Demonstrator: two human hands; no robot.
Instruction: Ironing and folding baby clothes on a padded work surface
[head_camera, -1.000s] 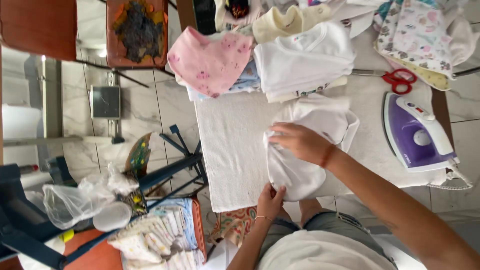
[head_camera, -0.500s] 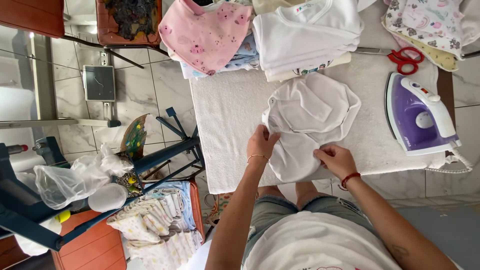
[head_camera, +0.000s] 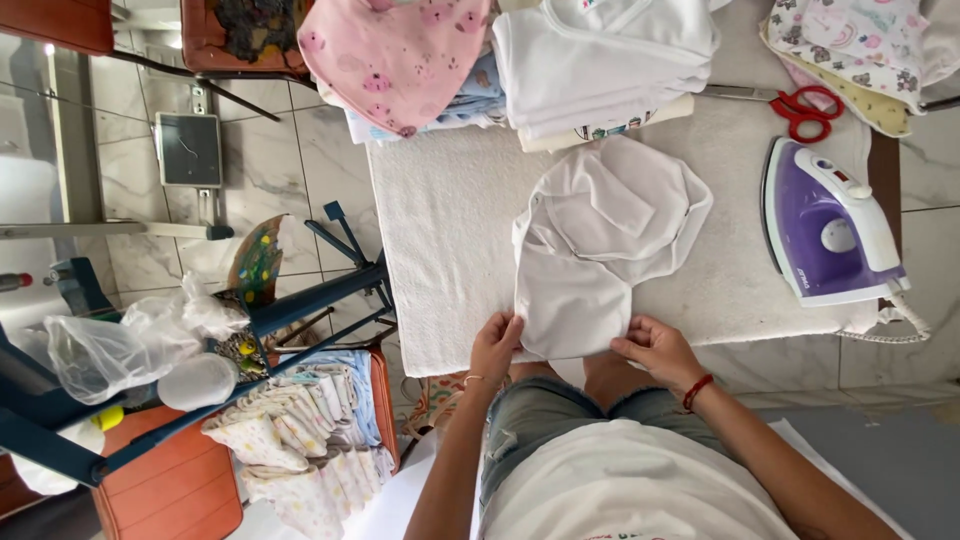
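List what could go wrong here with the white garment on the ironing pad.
1. The purple iron sits flat on the pad beside the white garment; if it is hot, it may scorch the pad or a brushed sleeve.
2. Both hands, left hand and right hand, hold the garment's near edge at the pad's rim; it might slide off.
3. The red scissors lie close to the folded stacks and could snag cloth.

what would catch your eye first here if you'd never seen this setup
Probably the white garment spread mid-board, with the left hand and right hand pinching its near edge. Next, the purple iron lying to the right, then the pink spotted cloth on the far stacks.
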